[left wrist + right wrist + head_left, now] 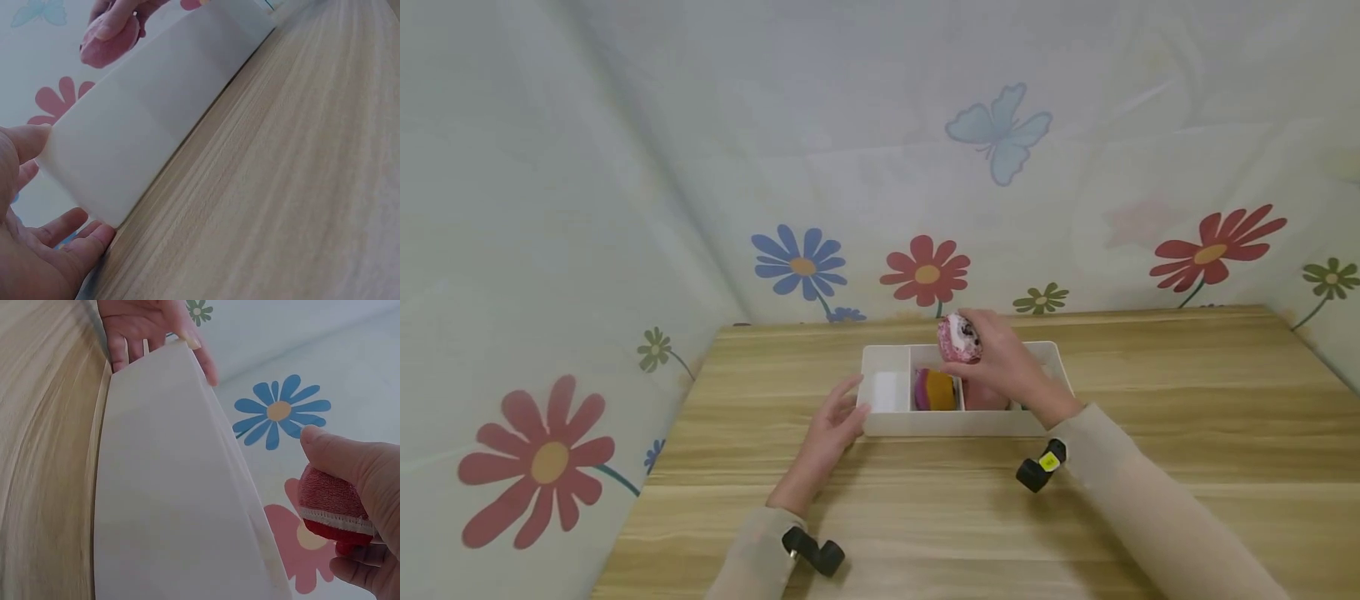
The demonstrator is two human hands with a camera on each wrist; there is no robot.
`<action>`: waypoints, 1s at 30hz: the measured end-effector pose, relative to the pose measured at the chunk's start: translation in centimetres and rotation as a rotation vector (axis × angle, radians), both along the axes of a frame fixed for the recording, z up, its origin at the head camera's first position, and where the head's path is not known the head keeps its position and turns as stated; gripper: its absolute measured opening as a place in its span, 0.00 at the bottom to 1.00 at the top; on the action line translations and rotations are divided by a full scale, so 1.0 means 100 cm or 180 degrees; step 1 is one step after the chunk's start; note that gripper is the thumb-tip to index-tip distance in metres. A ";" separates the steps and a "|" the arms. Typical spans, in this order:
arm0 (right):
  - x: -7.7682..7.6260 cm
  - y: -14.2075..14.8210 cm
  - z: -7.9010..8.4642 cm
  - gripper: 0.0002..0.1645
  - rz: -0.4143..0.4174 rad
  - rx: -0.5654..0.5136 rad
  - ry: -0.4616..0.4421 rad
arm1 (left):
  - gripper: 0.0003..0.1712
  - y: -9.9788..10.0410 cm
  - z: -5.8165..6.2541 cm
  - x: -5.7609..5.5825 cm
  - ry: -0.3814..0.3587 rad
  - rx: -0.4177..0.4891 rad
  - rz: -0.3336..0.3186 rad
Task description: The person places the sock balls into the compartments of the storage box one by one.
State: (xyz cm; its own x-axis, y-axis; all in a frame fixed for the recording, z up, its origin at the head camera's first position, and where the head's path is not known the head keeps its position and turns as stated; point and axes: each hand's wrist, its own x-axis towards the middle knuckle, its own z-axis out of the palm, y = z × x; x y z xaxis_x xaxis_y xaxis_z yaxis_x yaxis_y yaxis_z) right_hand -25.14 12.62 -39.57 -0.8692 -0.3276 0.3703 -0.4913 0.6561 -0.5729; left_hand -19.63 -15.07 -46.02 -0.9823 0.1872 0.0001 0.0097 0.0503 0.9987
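My right hand (1006, 357) pinches a rolled-up sock (958, 338) between thumb and fingers, above a white divided box (955, 425). The sock is pink and white with dark spots in the head view; the right wrist view shows red knit and a white band on it (334, 519). My left hand (831, 429) rests at the box's left end. Its fingers are fairly straight, thumb at the upper corner and fingertips by the lower one in the left wrist view. A purple and orange rolled bundle (938, 392) and a pink one (985, 397) lie in the compartments.
The left compartment (890, 367) shows a bare white bottom. My right forearm hides part of the box's right end. The box stands on a wood-grain table (940, 517), close to its back edge, with a flower-printed cloth wall (865, 167) behind.
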 end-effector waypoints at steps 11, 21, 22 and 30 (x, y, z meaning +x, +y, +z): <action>0.000 -0.028 -0.008 0.48 0.0150 -0.0017 0.0050 | 0.32 -0.005 -0.021 -0.008 0.0080 -0.0115 0.0050; 0.000 -0.052 -0.012 0.48 0.0278 0.0019 0.0213 | 0.32 -0.006 -0.019 -0.008 0.0113 -0.0126 0.0059; 0.000 -0.054 -0.013 0.48 0.0273 0.0037 0.0236 | 0.32 -0.006 -0.019 -0.008 0.0112 -0.0109 0.0048; 0.001 -0.069 -0.018 0.48 0.0245 0.0013 0.0036 | 0.32 -0.004 -0.012 -0.004 0.0051 -0.0126 0.0052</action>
